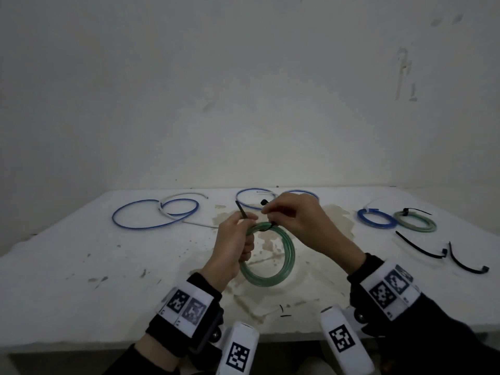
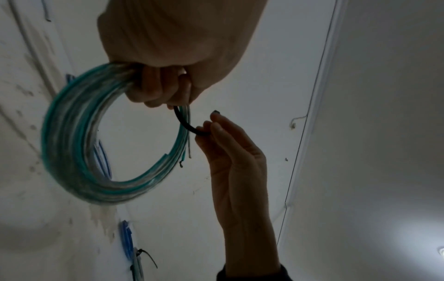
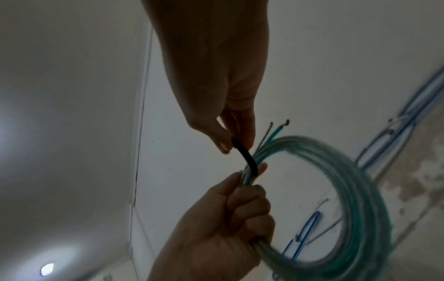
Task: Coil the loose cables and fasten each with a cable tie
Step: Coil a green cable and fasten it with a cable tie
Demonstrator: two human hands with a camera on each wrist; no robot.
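A green cable coil (image 1: 284,255) hangs above the middle of the white table (image 1: 81,266). My left hand (image 1: 238,239) grips the coil (image 2: 72,148) at its top left and also holds the tail of a black cable tie (image 1: 241,210), which sticks up past the thumb. My right hand (image 1: 292,215) pinches the tie's other end (image 3: 242,152) just above the coil (image 3: 355,199), and the strap (image 2: 190,125) loops round the strands. The cable's bare ends (image 3: 278,127) poke out beside the tie.
Loose blue and white cables (image 1: 157,215) lie at the back left, and another loop (image 1: 254,197) lies behind my hands. At the back right sit a tied blue coil (image 1: 376,219) and a tied green coil (image 1: 416,221). Two spare black ties (image 1: 422,247) (image 1: 465,262) lie at the right.
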